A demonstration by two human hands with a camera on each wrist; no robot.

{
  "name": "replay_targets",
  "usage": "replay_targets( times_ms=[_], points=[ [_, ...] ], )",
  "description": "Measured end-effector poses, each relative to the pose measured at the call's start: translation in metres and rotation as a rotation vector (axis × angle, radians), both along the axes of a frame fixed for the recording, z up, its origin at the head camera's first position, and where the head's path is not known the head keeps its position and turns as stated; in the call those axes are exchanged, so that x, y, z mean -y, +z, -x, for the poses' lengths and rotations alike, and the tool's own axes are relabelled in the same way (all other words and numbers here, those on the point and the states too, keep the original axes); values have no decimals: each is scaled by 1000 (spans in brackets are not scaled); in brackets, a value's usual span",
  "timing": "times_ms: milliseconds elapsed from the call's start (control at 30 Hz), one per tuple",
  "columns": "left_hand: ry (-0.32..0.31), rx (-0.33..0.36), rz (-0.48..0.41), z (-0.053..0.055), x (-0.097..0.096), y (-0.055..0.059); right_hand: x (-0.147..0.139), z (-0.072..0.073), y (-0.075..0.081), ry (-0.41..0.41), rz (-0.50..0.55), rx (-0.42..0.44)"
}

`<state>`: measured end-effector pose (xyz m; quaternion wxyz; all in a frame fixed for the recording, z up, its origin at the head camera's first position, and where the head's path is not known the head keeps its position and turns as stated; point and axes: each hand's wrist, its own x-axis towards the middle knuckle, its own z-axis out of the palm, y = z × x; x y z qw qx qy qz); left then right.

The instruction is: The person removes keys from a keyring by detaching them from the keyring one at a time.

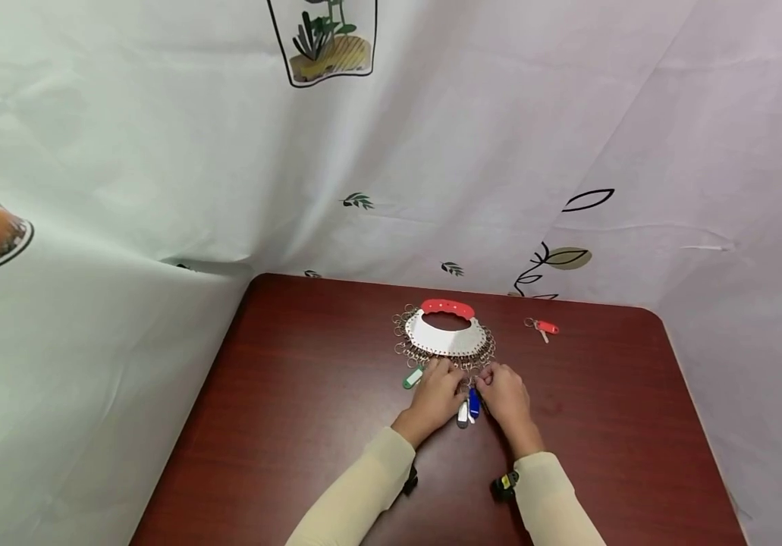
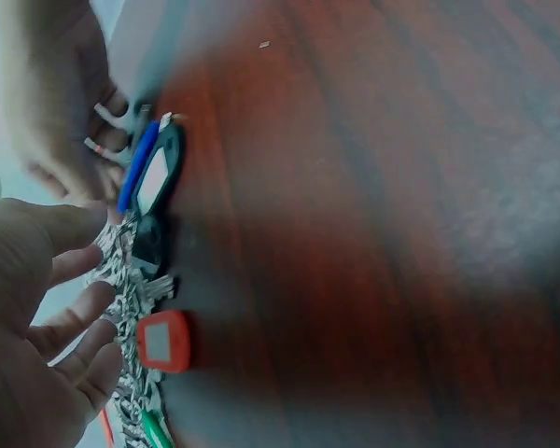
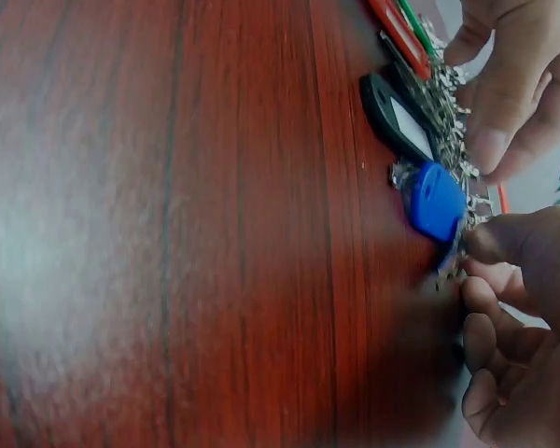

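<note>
A white, collar-shaped key holder (image 1: 447, 341) with a red handle (image 1: 448, 307) lies on the table, metal hooks and rings fringing its edge. My left hand (image 1: 437, 394) hovers at the near rings, fingers loosely bent and thumb stretched out. To its right, my right hand (image 1: 505, 396) pinches a small metal piece (image 3: 448, 269) between thumb and forefinger beside the blue key tag (image 3: 439, 203). A black key tag with a white label (image 3: 399, 121) lies next to the blue one. Under my left hand is a red tag (image 2: 164, 342); a green tag (image 1: 412, 378) lies left of it.
One red-tagged key (image 1: 546, 327) lies apart at the back right of the brown table (image 1: 309, 379). White printed cloth (image 1: 431, 152) hangs behind the table and along its sides.
</note>
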<state>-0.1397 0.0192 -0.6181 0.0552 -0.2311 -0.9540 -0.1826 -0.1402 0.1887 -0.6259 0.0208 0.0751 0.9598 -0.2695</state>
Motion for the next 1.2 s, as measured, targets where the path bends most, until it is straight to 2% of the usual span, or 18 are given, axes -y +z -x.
replay_targets(
  times_ms=[167,367,633,700,767,933,1033,1200],
  points=[
    [-19,-60,69,-1,-4,-4,0,1,2,11,-12,7],
    [-9,-38,86,-1,-3,-8,-6,2,4,52,23,-4],
    [7,-14,65,0,-2,-8,-14,6,1,81,163,-124],
    [10,4,24,2,-3,-7,-15,7,0,82,193,-126],
    [8,41,-66,6,-6,-5,-16,7,0,84,218,-127],
    [24,220,-333,18,-16,1,-17,8,-2,82,266,-137],
    [72,305,-399,23,-23,2,-17,9,-4,80,277,-134],
    [146,340,-444,28,-30,2,-18,11,-6,86,315,-121]
  ],
)
